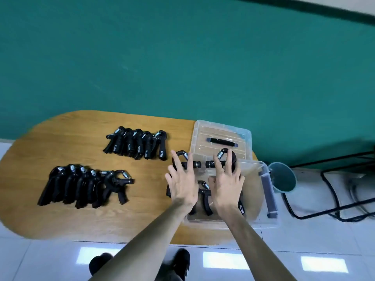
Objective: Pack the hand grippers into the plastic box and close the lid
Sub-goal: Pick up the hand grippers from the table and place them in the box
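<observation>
A clear plastic box [265,199] stands at the right end of the wooden table [142,224]. Its clear lid [203,136], with a black handle, lies flat just behind it. My left hand [182,183] and my right hand [227,187] are spread flat, fingers apart, over black hand grippers at the box. One gripper's loop [179,156] shows beyond the left fingers, another's spring and loop [221,154] beyond the right. A third gripper [205,197] lies in the box between my hands. Two rows of several grippers lie on the table: one at the back [138,145], one at the front left [81,185].
A teal cone-shaped bin [283,177] stands just right of the box, off the table. A black metal frame [334,191] sits on the floor further right. A teal wall runs behind the table, white tiles lie below, and my shoes [182,258] show at the near edge.
</observation>
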